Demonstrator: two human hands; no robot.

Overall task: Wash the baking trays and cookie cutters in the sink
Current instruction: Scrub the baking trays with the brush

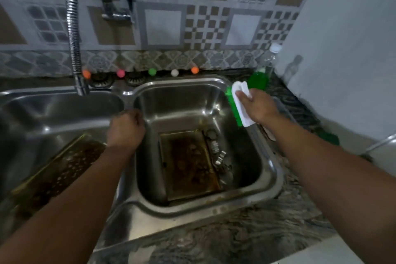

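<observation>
Right hand [258, 105] grips white-backed scrub brush with green bristles [237, 105] over right rim of steel double sink [272, 169]. Left hand [126, 128] curled over divider between basins; cannot tell if holding anything. Dirty rectangular metal baking tray [188, 165] flat in right basin, small metal cookie cutters [219, 154] just right of it. Second greasy tray [62, 167] leans in left basin. Green soap bottle [258, 79] far right on counter.

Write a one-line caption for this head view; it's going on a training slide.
Right hand holds a scrub brush over the right basin, where a dirty baking tray and cookie cutters wait.
</observation>
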